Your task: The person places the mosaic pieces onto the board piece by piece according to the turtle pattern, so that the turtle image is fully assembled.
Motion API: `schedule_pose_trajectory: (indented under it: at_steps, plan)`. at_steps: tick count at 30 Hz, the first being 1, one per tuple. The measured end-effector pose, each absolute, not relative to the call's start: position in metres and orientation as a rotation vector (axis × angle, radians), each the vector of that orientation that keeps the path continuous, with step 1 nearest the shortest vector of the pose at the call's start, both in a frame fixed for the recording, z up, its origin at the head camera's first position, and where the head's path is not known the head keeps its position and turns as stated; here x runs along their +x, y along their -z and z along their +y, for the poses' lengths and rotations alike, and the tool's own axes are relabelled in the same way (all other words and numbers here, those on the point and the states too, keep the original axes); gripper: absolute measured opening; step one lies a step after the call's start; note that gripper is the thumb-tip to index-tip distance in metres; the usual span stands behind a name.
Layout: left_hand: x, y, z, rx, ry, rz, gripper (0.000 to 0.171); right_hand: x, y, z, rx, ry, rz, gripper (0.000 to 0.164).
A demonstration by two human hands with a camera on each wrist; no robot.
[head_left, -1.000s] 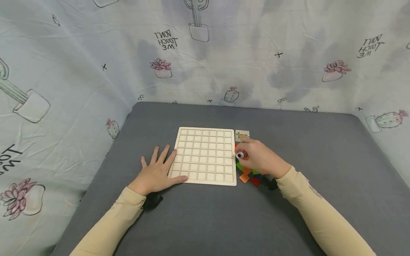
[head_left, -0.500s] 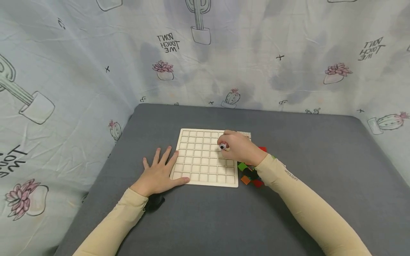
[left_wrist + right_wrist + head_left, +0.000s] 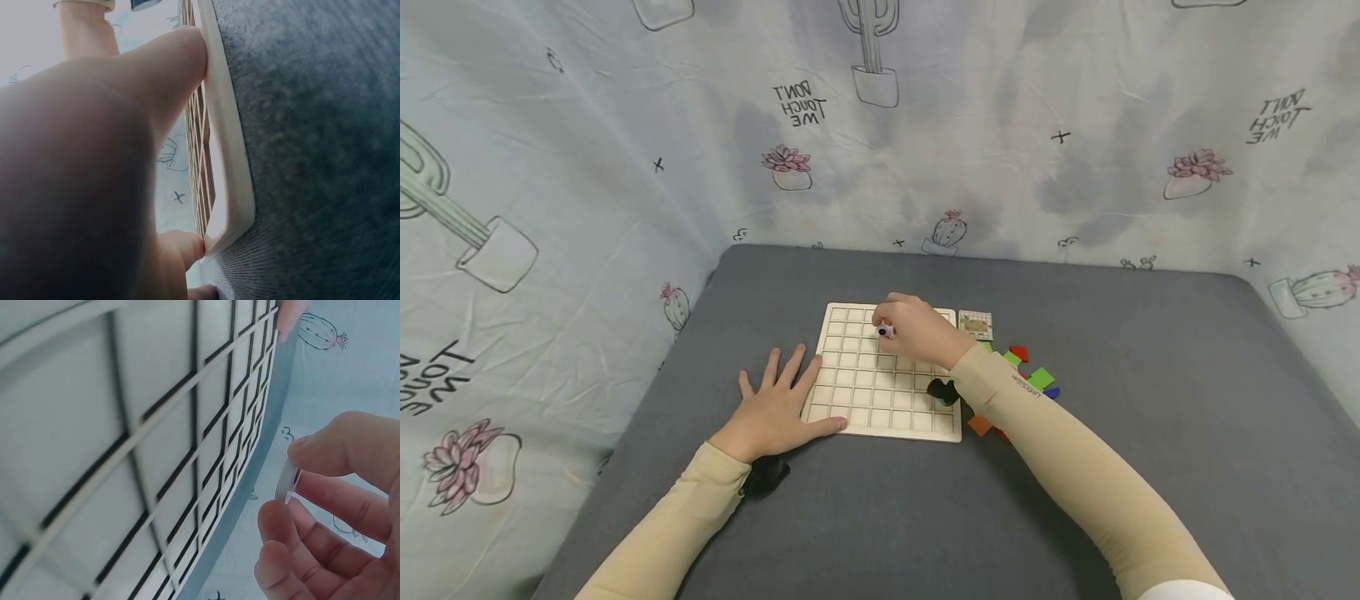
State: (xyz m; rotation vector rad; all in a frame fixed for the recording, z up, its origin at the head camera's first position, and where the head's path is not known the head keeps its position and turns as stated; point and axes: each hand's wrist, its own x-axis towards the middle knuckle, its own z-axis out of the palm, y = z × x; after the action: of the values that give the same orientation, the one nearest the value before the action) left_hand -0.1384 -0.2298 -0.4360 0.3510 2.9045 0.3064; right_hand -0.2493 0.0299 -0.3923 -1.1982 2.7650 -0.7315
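Note:
A pale wooden board (image 3: 859, 379) with a grid of square cells lies flat on the grey table. My left hand (image 3: 772, 418) rests at its left side, fingers spread, with the thumb on the front edge. In the left wrist view, the thumb (image 3: 178, 53) touches the board's rim (image 3: 232, 156). Over the far half of the board, my right hand (image 3: 920, 329) pinches a small white piece with a black dot (image 3: 884, 332), like an eye. The right wrist view has this thin piece (image 3: 287, 480) between thumb and fingers, apart from the grid (image 3: 156, 444).
Several coloured tiles (image 3: 1041, 378), green, red, orange and blue, lie right of the board, partly behind the right sleeve (image 3: 1037, 417). A small printed card (image 3: 975, 324) lies by the board's far right corner. A patterned cloth (image 3: 985, 108) hangs behind the table.
My right hand has moved left from beside the coloured tiles to over the board, carrying the white piece. The card and more tiles show now. My left hand has stayed on the board.

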Motion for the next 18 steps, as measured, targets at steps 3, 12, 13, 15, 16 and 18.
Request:
schedule_pose_trajectory:
  at_steps: [3, 12, 13, 15, 16, 18]
  plan:
    - [-0.138, 0.435, -0.229, 0.356, -0.312, 2.903, 0.112, -0.251, 0.392, 0.022, -1.212, 0.729, 2.773, 0.02]
    - [-0.138, 0.435, -0.228, 0.352, -0.298, 2.907, 0.112, -0.261, 0.393, -0.003, -1.256, 0.712, 2.769, 0.021]
    - [-0.137, 0.435, -0.228, 0.352, -0.298, 2.907, 0.112, -0.262, 0.393, -0.006, -1.255, 0.71, 2.764, 0.021]
    - [-0.137, 0.435, -0.228, 0.349, -0.299, 2.906, 0.112, -0.264, 0.394, -0.011, -1.254, 0.706, 2.757, 0.022]
    - [-0.137, 0.435, -0.228, 0.347, -0.298, 2.905, 0.112, -0.266, 0.394, -0.014, -1.247, 0.705, 2.753, 0.022]
    - [-0.137, 0.435, -0.229, 0.348, -0.297, 2.904, 0.112, -0.267, 0.395, -0.019, -1.23, 0.701, 2.748, 0.023]
